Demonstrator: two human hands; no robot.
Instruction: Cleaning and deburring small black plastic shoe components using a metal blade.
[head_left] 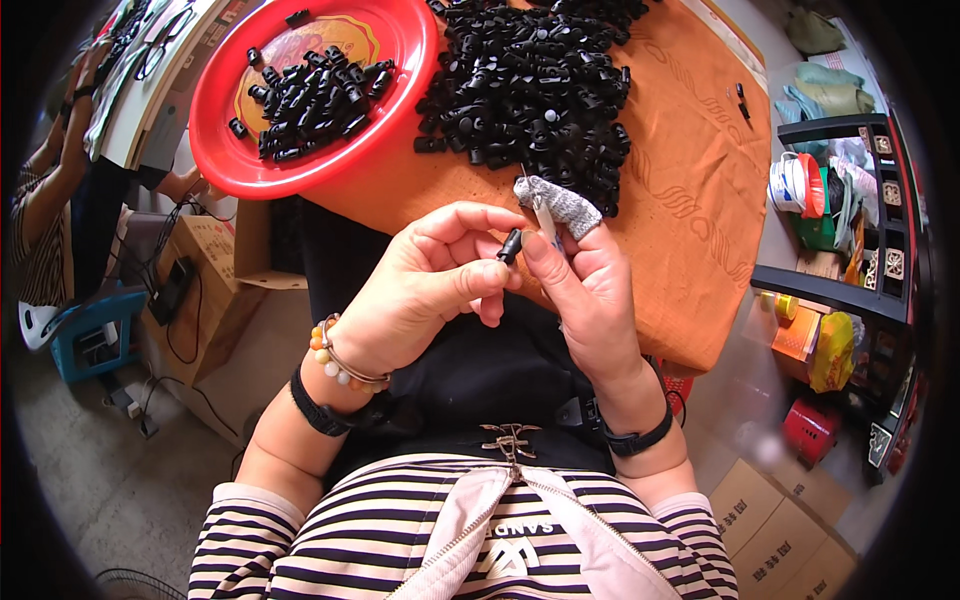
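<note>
My left hand pinches a small black plastic piece between thumb and fingers, in front of my lap. My right hand meets it from the right, thumb touching the same piece, and grips a thin metal-tipped tool. A grey fabric guard covers the right index finger. Just beyond the hands, a big heap of the same black pieces lies on an orange cloth. A red round tray at the upper left holds several more black pieces.
Cardboard boxes and a blue stool stand on the floor at left, where another person's arm shows. A dark shelf with bags and tape rolls is at right. More boxes lie lower right.
</note>
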